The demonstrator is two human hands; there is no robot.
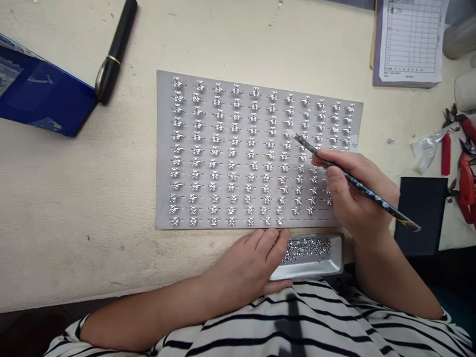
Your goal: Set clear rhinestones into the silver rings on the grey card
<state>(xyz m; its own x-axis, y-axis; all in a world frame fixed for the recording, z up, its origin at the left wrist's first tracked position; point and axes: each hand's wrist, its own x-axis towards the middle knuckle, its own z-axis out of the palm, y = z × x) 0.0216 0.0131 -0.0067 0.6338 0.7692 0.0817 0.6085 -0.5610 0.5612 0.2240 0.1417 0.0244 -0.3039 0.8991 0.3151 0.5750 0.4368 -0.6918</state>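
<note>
A grey board (163, 148) lies flat on the table, bearing rows of small silvery, sparkling rings (231, 163). Closed around a dark, patterned, pencil-like stick (366, 191), my right hand (359, 193) is over the board's right side. The stick's pale tip is at a ring in the upper right part; whether they touch I cannot tell. My left hand (253, 258) spans the left end of a shallow metal tray (308, 269), fingertips by the board's lower edge and thumb on the near side. Many tiny shiny stones (307, 248) lie in the tray, partly covered by that hand.
A blue box (44, 91) and a black marker pen (115, 54) lie at the upper left. To the upper right is a printed pad (411, 44). Red-handled pliers (464, 178), a plastic bag (427, 151) and a dark flat pad (422, 215) are at the right.
</note>
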